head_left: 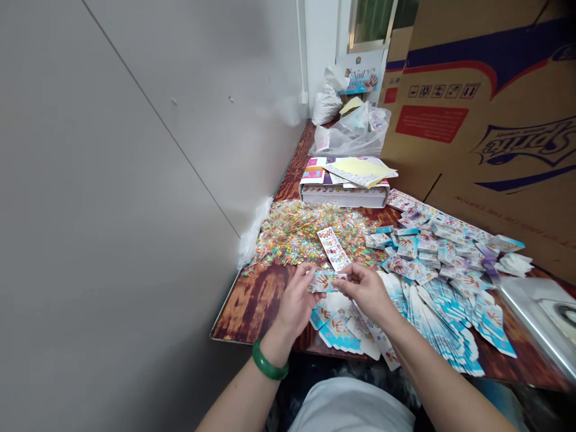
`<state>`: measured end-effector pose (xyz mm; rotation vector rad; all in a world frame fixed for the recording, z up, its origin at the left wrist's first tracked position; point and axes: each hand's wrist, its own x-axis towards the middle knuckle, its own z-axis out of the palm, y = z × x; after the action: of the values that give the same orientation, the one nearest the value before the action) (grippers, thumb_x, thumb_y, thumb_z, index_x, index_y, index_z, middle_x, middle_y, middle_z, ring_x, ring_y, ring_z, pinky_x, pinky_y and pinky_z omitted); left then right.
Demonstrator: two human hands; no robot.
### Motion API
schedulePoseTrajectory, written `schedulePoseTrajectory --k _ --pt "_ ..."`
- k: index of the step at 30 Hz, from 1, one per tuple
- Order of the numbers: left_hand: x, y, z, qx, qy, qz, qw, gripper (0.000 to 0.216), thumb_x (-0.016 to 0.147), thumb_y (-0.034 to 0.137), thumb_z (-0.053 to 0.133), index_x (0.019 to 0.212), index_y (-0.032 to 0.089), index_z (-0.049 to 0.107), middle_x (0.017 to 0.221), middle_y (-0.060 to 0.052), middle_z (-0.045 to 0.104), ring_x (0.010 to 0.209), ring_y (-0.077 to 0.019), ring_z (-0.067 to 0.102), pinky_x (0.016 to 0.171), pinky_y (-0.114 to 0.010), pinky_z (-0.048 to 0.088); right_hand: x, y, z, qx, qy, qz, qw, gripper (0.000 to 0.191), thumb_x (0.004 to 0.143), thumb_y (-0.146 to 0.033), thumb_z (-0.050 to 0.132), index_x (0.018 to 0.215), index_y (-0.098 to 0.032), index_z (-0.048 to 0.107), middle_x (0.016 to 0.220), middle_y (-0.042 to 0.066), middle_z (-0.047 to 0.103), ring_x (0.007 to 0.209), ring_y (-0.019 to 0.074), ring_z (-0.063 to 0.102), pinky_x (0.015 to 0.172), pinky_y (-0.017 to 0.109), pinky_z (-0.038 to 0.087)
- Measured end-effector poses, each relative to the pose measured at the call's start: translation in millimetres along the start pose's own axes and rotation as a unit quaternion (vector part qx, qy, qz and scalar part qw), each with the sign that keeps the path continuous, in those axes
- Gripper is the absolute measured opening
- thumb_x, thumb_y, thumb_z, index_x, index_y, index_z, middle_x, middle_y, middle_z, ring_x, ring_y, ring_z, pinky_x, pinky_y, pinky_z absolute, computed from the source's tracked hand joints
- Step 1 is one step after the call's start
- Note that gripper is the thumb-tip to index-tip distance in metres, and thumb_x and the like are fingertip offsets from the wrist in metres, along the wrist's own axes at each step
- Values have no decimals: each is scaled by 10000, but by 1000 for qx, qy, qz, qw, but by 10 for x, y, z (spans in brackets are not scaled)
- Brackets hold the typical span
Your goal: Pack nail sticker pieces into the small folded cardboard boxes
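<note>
Between both hands I hold a small blue-and-white printed box (pixel 324 281) with a picture of a hand on it. The fingers of my left hand (pixel 297 300) grip its left end, and a green bangle sits on that wrist. My right hand (pixel 364 291) pinches the box's right end. Just beyond it lies a printed sticker strip (pixel 333 248). Behind that spreads a heap of colourful small clear packets (pixel 297 231). Flat blue-and-white box blanks (pixel 342 333) lie under and in front of my hands.
Fanned box blanks (pixel 443 321) and piled small boxes (pixel 427 246) cover the right side. A stack of printed sheets (pixel 344 195) and plastic bags (pixel 355 132) stand at the back. A large carton (pixel 477 168) rises at right, a grey wall (pixel 135 210) at left. A metal appliance (pixel 540 306) sits far right.
</note>
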<state>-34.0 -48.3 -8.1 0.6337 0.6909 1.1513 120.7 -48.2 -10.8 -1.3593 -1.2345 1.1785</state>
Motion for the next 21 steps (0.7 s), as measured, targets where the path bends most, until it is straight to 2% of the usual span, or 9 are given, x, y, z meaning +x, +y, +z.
schedulePoseTrajectory --k 2,6,11,14,16,18,19,21 --pt "0 -22 35 15 8 1 1000 172 796 327 594 893 213 512 867 16 527 732 -100 530 586 -196 442 -5 -39 5 12 -4 12 1000 207 619 -349 712 640 -177 599 443 -55 484 388 86 396 382 215 288" --pt "15 -56 56 33 30 -3 999 249 759 400 622 891 214 523 850 19 518 709 -104 520 579 -204 431 -29 -75 13 35 -79 33 996 173 669 -352 644 670 -180 631 402 -61 477 319 73 366 346 209 242" --pt "3 -110 72 66 47 -5 997 242 751 395 633 874 220 520 818 27 526 697 -96 518 561 -187 408 -33 -48 20 -27 -122 29 992 223 736 -279 530 531 -195 524 323 -76 406 288 66 331 358 201 238" --pt "-6 -121 81 40 58 -11 997 226 745 371 641 867 222 524 835 35 525 695 -85 517 557 -182 407 -20 -61 31 -77 -83 -5 994 171 719 -256 554 559 -196 555 405 -61 460 364 85 410 412 210 306" --pt "-3 -114 80 0 61 -18 998 209 738 336 645 863 218 528 851 37 523 707 -84 523 562 -185 413 -9 -72 36 -118 -6 -53 992 91 677 -255 620 621 -194 582 537 -33 552 475 105 472 487 222 357" --pt "8 -107 70 -45 59 -28 997 185 730 294 639 855 216 527 851 38 522 725 -91 532 576 -195 423 2 -72 34 -146 55 -83 984 163 626 -270 689 740 -192 604 690 -9 615 560 117 502 549 233 384" --pt "17 -105 59 -62 55 -33 996 172 727 279 632 848 216 527 847 38 523 732 -95 536 588 -202 429 7 -67 29 -152 53 -82 984 209 625 -289 698 786 -191 608 720 -4 625 568 119 505 553 235 384" --pt "42 -104 28 -66 43 -39 996 140 727 265 612 831 215 532 832 37 527 739 -102 539 612 -213 438 14 -54 14 -159 -7 -65 985 173 689 -325 650 785 -183 623 668 -4 623 541 120 502 525 231 366"
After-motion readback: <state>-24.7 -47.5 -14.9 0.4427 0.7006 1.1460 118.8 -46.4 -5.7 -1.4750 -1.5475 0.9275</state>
